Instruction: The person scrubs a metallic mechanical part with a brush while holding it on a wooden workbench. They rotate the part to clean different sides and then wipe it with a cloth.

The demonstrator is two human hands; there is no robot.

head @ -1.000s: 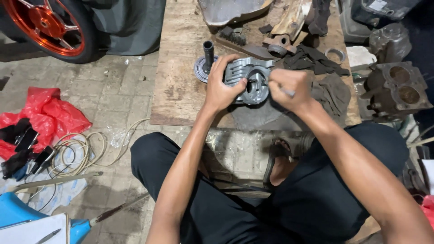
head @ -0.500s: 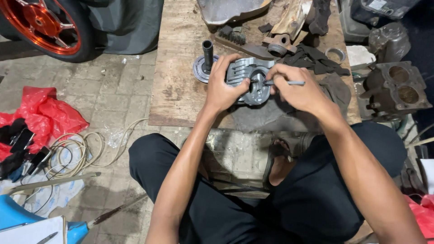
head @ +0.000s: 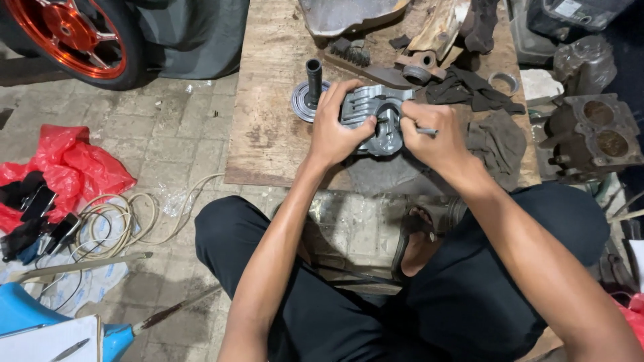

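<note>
A grey cast-metal engine part (head: 373,111) with ribs and a round opening rests on a wooden board (head: 268,121). My left hand (head: 335,131) grips its left side, thumb at the opening. My right hand (head: 433,137) pinches a thin silver tool (head: 425,131) whose tip points into the part's opening. Both forearms reach forward over my crossed legs in dark trousers.
A dark shaft on a round disc (head: 310,90) stands left of the part. Dark rags (head: 479,100), a metal ring (head: 503,82) and a two-bore cylinder block (head: 594,134) lie right. Red wheel (head: 64,30), red bag (head: 67,167), cables (head: 121,224) on the paved floor at left.
My right hand swung the thin tool from sticking out sideways to a tighter grip closer to the part's opening. My left hand kept its hold on the part.
</note>
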